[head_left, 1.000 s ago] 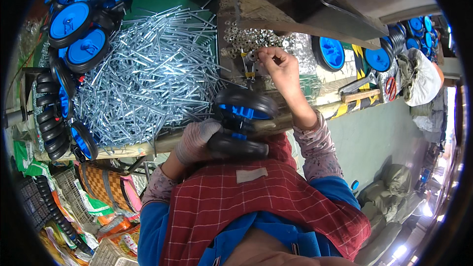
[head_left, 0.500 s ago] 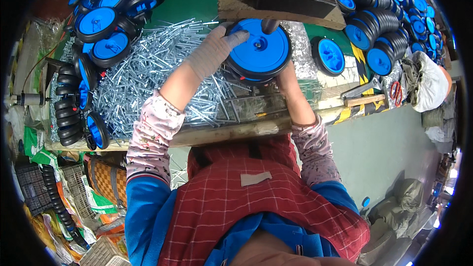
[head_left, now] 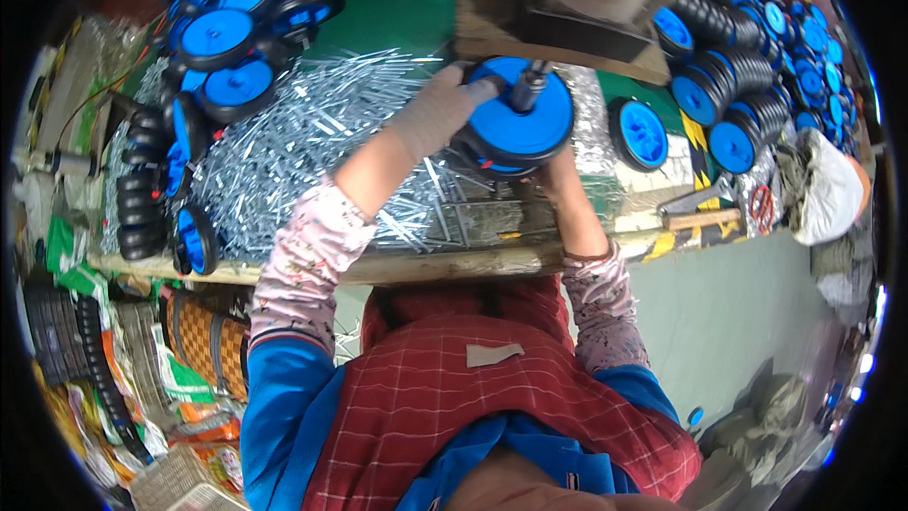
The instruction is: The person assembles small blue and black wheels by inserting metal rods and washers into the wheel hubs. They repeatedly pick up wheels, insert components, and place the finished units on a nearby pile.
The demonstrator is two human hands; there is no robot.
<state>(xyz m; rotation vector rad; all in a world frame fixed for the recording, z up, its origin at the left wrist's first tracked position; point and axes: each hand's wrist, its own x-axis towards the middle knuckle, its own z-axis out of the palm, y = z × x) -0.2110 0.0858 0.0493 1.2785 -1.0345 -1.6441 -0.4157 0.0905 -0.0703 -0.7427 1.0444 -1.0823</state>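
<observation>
A blue wheel with a black tyre (head_left: 511,135) lies face up under the metal spindle (head_left: 531,87) of a machine. The spindle's tip meets the wheel's middle and covers the hub. Below this wheel shows the edge of another black tyre and blue rim, with a small red part. My left hand (head_left: 443,112), in a grey glove, grips the wheel's left rim with its fingers over the top. Bare, my right hand (head_left: 560,172) holds the wheel's near right edge from below; its fingers are mostly hidden.
Loose metal rods (head_left: 312,151) heap left of the wheel. Piled wheels (head_left: 218,38) stand behind them, with stacked wheels (head_left: 724,85) at far right. A single wheel (head_left: 642,134), a hammer (head_left: 700,219), a wrench (head_left: 695,198) and red-handled scissors (head_left: 761,206) lie rightward.
The spindle has come down onto the wheel's middle, hiding the hub that showed before. Both hands keep hold of the wheel. The whole view has shifted slightly.
</observation>
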